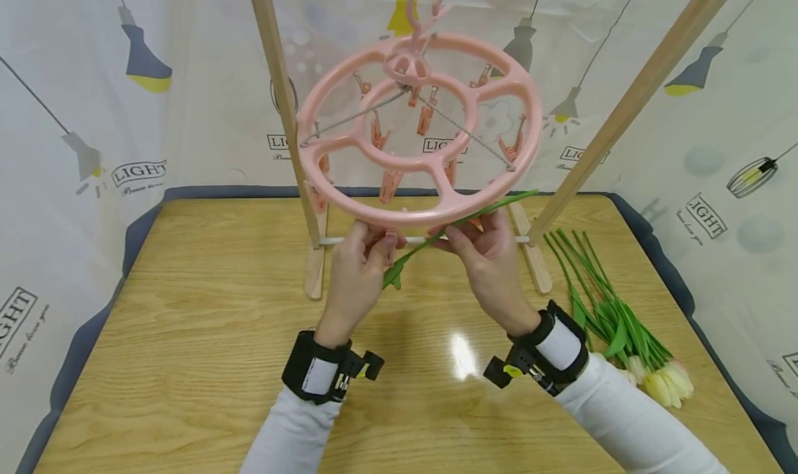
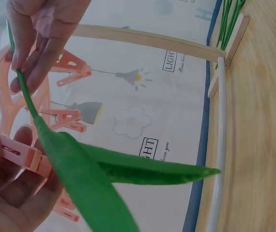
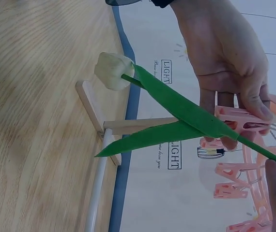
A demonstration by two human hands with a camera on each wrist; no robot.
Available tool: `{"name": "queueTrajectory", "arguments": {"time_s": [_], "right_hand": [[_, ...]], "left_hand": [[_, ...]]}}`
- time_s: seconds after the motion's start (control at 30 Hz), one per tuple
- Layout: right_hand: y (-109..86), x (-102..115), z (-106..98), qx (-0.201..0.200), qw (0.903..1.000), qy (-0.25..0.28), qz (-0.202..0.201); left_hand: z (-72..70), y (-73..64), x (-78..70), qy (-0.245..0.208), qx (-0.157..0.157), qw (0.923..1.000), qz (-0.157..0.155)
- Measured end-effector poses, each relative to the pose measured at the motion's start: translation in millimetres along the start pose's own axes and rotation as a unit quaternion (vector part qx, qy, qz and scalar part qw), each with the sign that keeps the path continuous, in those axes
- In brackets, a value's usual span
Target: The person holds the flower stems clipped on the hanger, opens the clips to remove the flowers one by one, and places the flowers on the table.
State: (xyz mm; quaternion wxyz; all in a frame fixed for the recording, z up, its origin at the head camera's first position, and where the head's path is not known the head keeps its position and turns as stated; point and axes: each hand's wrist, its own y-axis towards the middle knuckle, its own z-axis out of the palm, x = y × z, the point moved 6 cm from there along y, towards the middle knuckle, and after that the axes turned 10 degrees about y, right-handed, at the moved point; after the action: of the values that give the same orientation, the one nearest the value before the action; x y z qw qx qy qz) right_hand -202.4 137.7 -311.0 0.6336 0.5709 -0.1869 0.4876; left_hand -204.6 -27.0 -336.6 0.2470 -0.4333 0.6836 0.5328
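My left hand (image 1: 353, 283) pinches a pink clothespin (image 3: 237, 116) below the near rim of a round pink hanging dryer (image 1: 399, 216). My right hand (image 1: 497, 273) holds the thin green stem of a single white tulip (image 3: 113, 71) between thumb and fingers. The stem slants just under the rim, and its long leaves (image 2: 82, 179) pass close by the clothespin. In the right wrist view the blossom points down toward the table; the head view hides it behind my left hand. Whether the stem lies between the clothespin's jaws, I cannot tell.
Several pink clothespins (image 1: 426, 120) dangle around the dryer's rings. A wooden stand (image 1: 630, 107) frames it, with a white crossbar (image 1: 520, 239) low at the back. Several tulips (image 1: 667, 384) lie at the table's right side. A printed cloth (image 1: 212, 100) surrounds the table.
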Motion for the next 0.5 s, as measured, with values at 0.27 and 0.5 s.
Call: {"name": "queueTrajectory", "arguments": {"time_s": [0.27,0.5], "right_hand": [[-3.0,-0.5,-4.5,0.007,0.9999,0.002,0.013],[-3.9,-0.6,-11.0,0.019,0.9996,-0.011,0.019]], "left_hand": [[3.5,-1.9,4.3,-0.029,0.033,0.9989,-0.015],[1.1,-2.1,10.8,-0.023,0.038,0.9987,-0.026]]}}
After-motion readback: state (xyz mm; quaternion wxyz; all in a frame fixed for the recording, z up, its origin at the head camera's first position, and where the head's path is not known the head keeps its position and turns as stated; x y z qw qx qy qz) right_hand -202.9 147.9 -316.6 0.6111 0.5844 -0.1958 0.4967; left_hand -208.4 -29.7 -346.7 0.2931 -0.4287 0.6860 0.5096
